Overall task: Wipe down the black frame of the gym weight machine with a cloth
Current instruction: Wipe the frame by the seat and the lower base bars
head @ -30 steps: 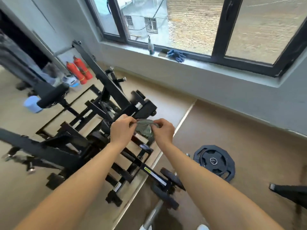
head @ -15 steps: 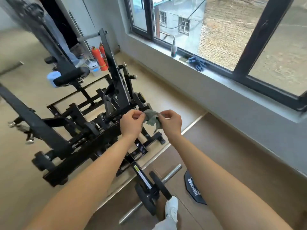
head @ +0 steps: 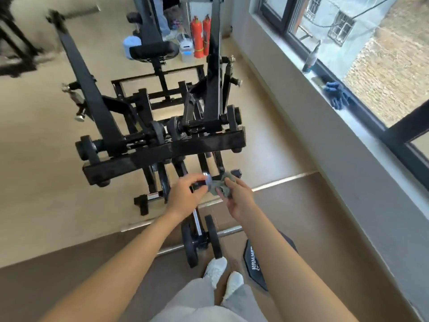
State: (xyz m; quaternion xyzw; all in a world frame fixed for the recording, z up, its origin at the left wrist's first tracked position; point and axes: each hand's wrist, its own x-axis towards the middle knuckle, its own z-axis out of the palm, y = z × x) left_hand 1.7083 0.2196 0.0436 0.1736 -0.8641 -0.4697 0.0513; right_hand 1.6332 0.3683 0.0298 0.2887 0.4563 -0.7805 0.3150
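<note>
The black weight machine frame (head: 185,149) stands on the tan floor ahead of me, its thick cross beam nearest. Just below that beam, my right hand (head: 239,201) pinches a crumpled grey-green cloth (head: 221,187) in its fingertips. My left hand (head: 183,196) is beside it on the left, fingers curled next to a chrome-capped black peg (head: 207,180) of the machine. Motion blur hides whether the left hand grips the peg or the cloth's edge.
A barbell (head: 229,231) with small black wheels and a black weight plate (head: 255,263) lie by my white shoes (head: 222,273). Two red fire extinguishers (head: 199,36) and a white container (head: 186,47) stand behind. On the window sill are a bottle (head: 310,61) and blue gloves (head: 336,96).
My view has swung left and down, bringing the machine's cross beam close. Both hands dropped below the beam; the cloth now sits mainly in my right hand and the left has shifted toward the peg.
</note>
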